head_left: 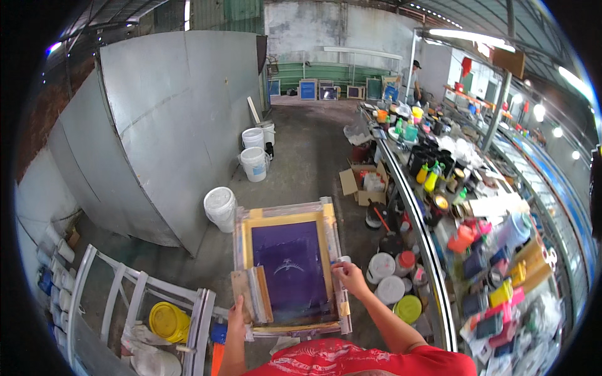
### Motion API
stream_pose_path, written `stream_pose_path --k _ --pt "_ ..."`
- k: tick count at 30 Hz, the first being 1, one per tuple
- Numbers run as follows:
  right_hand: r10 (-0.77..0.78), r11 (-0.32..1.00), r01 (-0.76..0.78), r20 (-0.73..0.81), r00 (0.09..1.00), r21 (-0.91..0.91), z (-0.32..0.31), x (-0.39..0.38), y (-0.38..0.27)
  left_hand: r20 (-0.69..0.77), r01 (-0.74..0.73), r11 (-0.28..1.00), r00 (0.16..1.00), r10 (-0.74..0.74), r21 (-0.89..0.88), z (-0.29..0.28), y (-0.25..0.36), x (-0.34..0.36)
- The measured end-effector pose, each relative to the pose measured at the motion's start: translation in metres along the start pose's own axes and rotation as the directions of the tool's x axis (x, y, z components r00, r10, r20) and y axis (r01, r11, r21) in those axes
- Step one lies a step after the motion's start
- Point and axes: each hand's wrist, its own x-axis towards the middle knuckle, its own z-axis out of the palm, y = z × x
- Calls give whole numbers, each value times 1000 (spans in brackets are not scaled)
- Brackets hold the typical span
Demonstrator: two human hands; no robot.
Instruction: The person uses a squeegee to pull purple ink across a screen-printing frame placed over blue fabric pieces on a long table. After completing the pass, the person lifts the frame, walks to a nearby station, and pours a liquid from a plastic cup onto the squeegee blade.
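A screen-printing frame (239, 250), taped along its edges, is in front of me. Its mesh is dark purple (291, 244) with a pale curved design. Over its lower left corner lie wooden-handled squeegees (262, 294) side by side. My left hand (236, 319) is closed at the lower edge of the leftmost wooden piece; part of its fingers is hidden. At the frame's right edge, my right hand (351, 277) has its fingers pinched together next to a small white item. What that hand holds, if anything, I cannot make out.
White buckets (254, 164) stand along a grey metal partition (169, 113). At left is a grey metal rack (113, 294) beside a yellow bucket (169, 321). On the right, a long table (417, 250) carries bottles and tubs, with lidded pails (390, 289) by its base. A person (415, 81) stands far back.
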Motion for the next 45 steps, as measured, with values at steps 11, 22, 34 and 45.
stream_pose_path --k 11,22,34,45 --pt "43 993 -49 59 997 103 106 312 15 -194 -139 986 969 155 93 74 68 263" --pt "206 968 -187 -104 973 168 109 482 83 -83 66 940 996 -40 333 244 217 476" --pt "328 870 -341 99 939 355 143 788 58 -131 53 980 991 -28 190 339 275 714" --pt "190 953 -230 200 961 199 211 1056 92 -290 103 995 952 -93 19 414 281 876"
